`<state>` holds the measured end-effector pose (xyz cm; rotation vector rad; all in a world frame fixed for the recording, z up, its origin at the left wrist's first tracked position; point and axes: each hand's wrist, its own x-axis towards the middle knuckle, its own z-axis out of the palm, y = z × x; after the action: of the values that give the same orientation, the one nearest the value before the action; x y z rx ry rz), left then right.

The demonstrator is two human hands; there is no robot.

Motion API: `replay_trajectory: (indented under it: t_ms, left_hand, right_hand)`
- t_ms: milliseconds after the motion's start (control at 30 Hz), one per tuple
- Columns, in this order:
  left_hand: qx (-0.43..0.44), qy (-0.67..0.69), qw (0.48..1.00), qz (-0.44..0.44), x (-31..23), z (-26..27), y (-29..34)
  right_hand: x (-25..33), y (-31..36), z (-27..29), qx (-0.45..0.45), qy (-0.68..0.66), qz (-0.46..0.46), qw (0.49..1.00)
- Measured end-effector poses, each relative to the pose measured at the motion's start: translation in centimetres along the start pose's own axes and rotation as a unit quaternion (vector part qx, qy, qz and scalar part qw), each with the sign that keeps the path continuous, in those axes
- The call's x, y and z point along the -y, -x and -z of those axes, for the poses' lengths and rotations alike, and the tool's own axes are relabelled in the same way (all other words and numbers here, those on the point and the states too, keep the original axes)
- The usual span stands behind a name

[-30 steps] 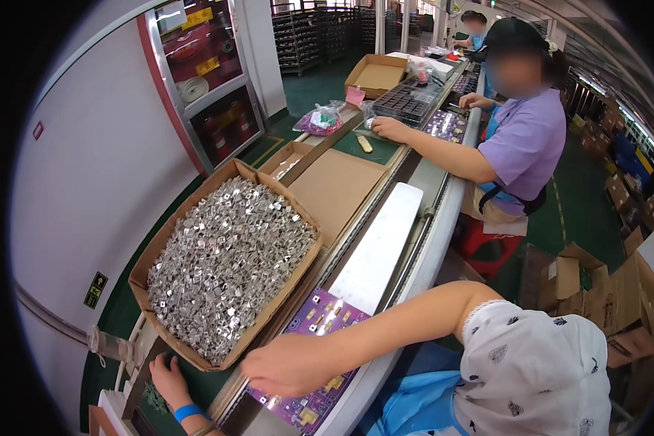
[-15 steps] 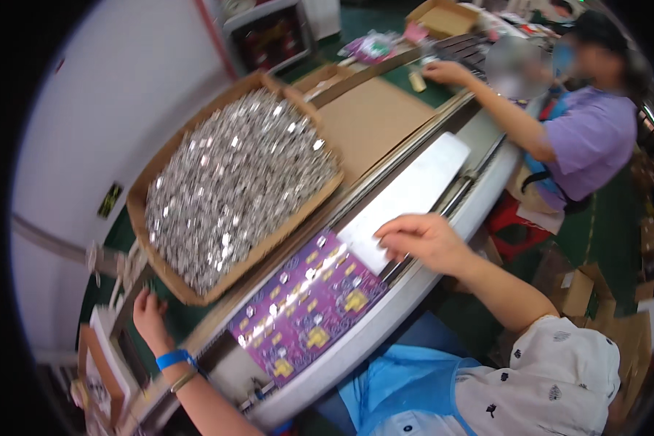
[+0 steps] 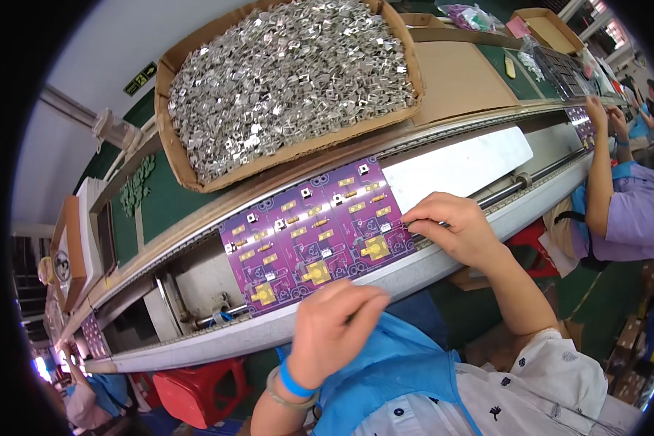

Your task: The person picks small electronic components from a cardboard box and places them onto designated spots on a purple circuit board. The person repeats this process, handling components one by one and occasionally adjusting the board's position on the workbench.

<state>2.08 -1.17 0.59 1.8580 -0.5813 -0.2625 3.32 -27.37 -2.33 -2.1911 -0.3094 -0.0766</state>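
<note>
A purple circuit board [image 3: 305, 236] lies across the two rails of the conveyor, dotted with small silver clips and yellow patches. My right hand [image 3: 458, 231] is at the board's right edge, thumb and forefinger pinched together; whether a small part is between them is too small to tell. Over the board's near edge hovers my left hand [image 3: 334, 323], its fingers curled in, what they hold hidden. Behind the conveyor a cardboard box [image 3: 414, 62] is heaped with small silver metal clips [image 3: 291, 80].
Right of the board, a white panel [image 3: 465, 166] lies between the rails. Small green parts [image 3: 138, 185] are piled on the green bench surface at left. A co-worker in a purple shirt [image 3: 636, 218] works at the far right. A red stool [image 3: 200, 392] stands below the conveyor.
My left hand has come from the bench at the left to the board's near edge. The right hand has moved in to the board's right edge. The view has turned.
</note>
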Motion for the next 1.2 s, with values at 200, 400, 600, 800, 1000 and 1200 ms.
replay_trajectory:
  t_ms: [200,400,600,800,1000,1200]
  left_hand:
    - [-0.07,-0.278,0.946,-0.15,1.8,-4.2,-1.7]
    - [-0.061,-0.362,0.921,-0.131,2.4,-5.2,-2.1]
    - [-0.046,-0.373,0.918,-0.129,2.8,-5.1,-2.2]
    - [-0.031,-0.368,0.92,-0.134,2.8,-5.0,-2.3]
    - [-0.024,-0.37,0.918,-0.137,2.9,-5.1,-2.4]
    - [-0.018,-0.369,0.919,-0.139,2.9,-5.1,-2.4]
  right_hand:
    - [0.2,-0.6,-0.7,-0.025,0.072,0.047,0.996]
    - [-0.2,-1.0,-1.0,-0.036,0.117,0.073,0.99]
    - [0.1,-1.2,-1.1,-0.029,0.151,0.101,0.983]
    - [0.2,-1.6,-1.5,-0.03,0.167,0.121,0.978]
    - [-0.1,-1.8,-1.7,-0.027,0.173,0.146,0.974]
    - [0.0,-1.7,-1.9,-0.027,0.18,0.151,0.972]
